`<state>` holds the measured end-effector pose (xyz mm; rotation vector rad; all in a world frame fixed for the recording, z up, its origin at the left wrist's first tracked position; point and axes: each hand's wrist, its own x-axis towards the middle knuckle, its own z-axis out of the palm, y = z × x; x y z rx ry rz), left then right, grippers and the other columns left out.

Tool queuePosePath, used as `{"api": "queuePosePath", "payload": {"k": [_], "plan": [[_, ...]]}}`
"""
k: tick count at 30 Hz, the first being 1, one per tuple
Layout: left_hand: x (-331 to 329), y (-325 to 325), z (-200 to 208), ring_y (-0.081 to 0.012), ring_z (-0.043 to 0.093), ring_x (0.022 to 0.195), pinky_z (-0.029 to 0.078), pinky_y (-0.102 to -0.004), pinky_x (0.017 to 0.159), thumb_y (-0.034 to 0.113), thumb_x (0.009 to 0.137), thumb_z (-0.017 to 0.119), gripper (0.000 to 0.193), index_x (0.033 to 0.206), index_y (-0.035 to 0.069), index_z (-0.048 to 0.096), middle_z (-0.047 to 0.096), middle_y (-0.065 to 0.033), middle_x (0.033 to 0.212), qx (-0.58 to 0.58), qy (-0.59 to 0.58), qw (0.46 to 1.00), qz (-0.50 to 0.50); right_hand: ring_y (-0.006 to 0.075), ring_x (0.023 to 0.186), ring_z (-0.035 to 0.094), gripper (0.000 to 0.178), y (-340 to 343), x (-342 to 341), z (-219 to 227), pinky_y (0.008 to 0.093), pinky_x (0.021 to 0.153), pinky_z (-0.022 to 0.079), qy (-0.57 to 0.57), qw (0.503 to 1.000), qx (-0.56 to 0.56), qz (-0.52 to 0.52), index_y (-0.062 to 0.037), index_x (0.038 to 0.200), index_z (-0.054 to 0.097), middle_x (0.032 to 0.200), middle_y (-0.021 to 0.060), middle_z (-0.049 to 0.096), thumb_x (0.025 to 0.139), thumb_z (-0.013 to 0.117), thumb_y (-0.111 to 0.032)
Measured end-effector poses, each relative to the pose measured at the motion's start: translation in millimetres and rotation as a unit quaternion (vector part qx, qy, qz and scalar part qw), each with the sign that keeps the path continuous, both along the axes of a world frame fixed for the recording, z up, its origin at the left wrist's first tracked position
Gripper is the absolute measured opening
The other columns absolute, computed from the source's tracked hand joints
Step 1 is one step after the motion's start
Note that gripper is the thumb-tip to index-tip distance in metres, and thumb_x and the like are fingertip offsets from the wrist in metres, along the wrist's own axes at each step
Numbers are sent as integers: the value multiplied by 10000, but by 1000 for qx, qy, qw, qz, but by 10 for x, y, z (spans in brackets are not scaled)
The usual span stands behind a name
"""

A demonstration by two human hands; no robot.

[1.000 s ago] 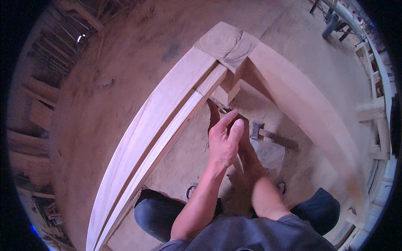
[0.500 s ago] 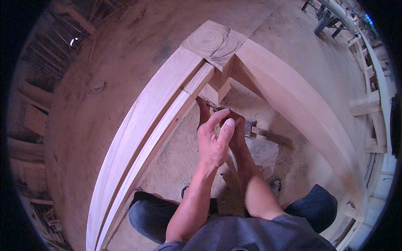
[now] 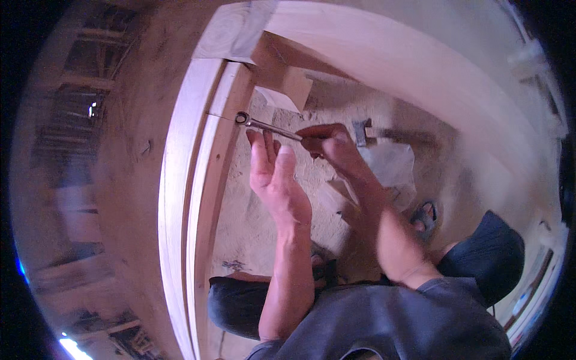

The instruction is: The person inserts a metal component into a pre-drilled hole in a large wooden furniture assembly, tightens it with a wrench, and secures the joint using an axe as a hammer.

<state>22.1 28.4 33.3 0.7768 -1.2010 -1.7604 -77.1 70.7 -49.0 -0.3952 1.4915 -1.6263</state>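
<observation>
A metal ring wrench (image 3: 273, 128) is gripped at its far right end by my right hand (image 3: 335, 147), fingers closed round the shank. Its ring end rests against or just beside the inner side of a pale wooden rail (image 3: 207, 162); whether it sits on a fastener cannot be seen. Just below the ring end, my left hand (image 3: 279, 186) is raised with its fingers stretched out and apart, close to the shank. The rail runs along a wider wooden beam (image 3: 183, 162). Both meet a square corner post (image 3: 231, 33) showing end grain.
A second thick beam (image 3: 390, 45) curves away right from the post. On the dusty floor inside the corner lie a hammer-like tool (image 3: 362, 132), a clear plastic bag (image 3: 389, 168) and a wood offcut (image 3: 335, 197). My sandalled foot (image 3: 425, 216) is at right.
My hands have moved apart, and the wrench now shows between the right hand and the rail. My left hand has opened. The view has shifted, with the post now nearer the upper left.
</observation>
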Motion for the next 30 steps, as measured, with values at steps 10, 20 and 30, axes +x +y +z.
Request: {"api": "queuePosePath", "payload": {"k": [10, 20, 30], "plan": [[23, -49, 12, -139, 555, 1109, 434, -276, 962, 54, 983, 501, 484, 1451, -51, 442, 581, -90, 1304, 8, -29, 999, 46, 326, 672, 638, 124, -65, 198, 591, 443, 599, 522, 561, 824, -49, -71, -56, 843, 632, 728, 108, 607, 758, 672, -137], [13, -72, 107, -258, 545, 1238, 415, -363, 1069, 163, 1025, 389, 509, 1465, -93, 386, 558, -203, 1354, 3, -29, 998, 51, 256, 638, 655, 170, -183, 192, 798, 388, 552, 534, 596, 802, -27, -31, -54, 856, 597, 716, 82, 579, 823, 652, -212], [154, -178, 125, -323, 499, 1331, 363, -427, 1144, 237, 1038, 386, 528, 1439, -106, 423, 497, -249, 1446, 45, 30, 998, 14, 291, 621, 698, 253, -214, 302, 1008, 398, 499, 553, 537, 839, 72, 50, -25, 1023, 611, 763, 128, 645, 889, 617, -239]]}}
